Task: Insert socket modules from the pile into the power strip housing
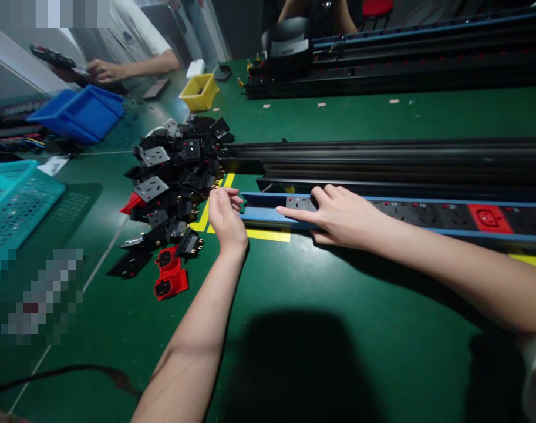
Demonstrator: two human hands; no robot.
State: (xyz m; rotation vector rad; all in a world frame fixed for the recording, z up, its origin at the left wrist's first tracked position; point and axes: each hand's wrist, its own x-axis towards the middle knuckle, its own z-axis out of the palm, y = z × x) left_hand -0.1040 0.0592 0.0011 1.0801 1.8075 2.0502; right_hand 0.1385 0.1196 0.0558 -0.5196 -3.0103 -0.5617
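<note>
A long blue-edged rail point(263, 212) lies across the green table, holding a row of black socket modules point(420, 212) and one red module point(489, 218). My right hand point(340, 216) rests over the rail, index finger stretched out to the left along its near edge, other fingers bent over a grey-black socket point(297, 203). At the rail's left end is my left hand point(227, 216), its fingers curled loosely beside the open end; whether they touch it is unclear. Left of that hand lies a pile of loose black and grey sockets point(179, 170).
Two red sockets point(171, 273) lie near the pile. Black rails point(382, 155) run behind the blue one. A teal basket point(19, 205), blue bin point(83, 111) and yellow bin point(199, 92) stand left and back. Another person's hand point(104, 70) is at the upper left.
</note>
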